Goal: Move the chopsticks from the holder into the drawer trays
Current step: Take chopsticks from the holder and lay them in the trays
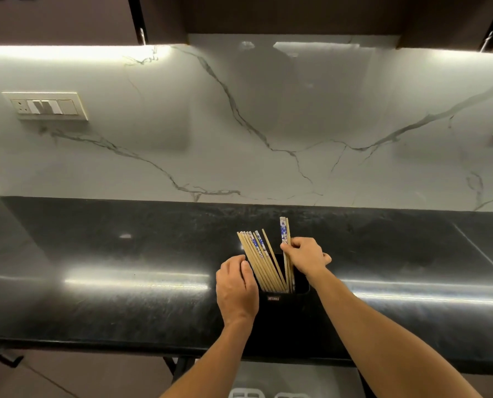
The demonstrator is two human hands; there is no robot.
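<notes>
Black counter [124, 254] below marble wall [239, 124], left hand [236, 285] clasping black holder [304, 286], leaning chopsticks [258, 261] inside beside that hand, right hand [305, 257] pinching upright chopsticks [284, 231] rising from holder's right side.

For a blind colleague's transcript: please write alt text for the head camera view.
A person's right hand pinches a small bunch of chopsticks, one patterned blue and white, in a black rectangular holder on a glossy black stone counter. The left hand grips the holder beside the leaning tan wooden chopsticks.
</notes>
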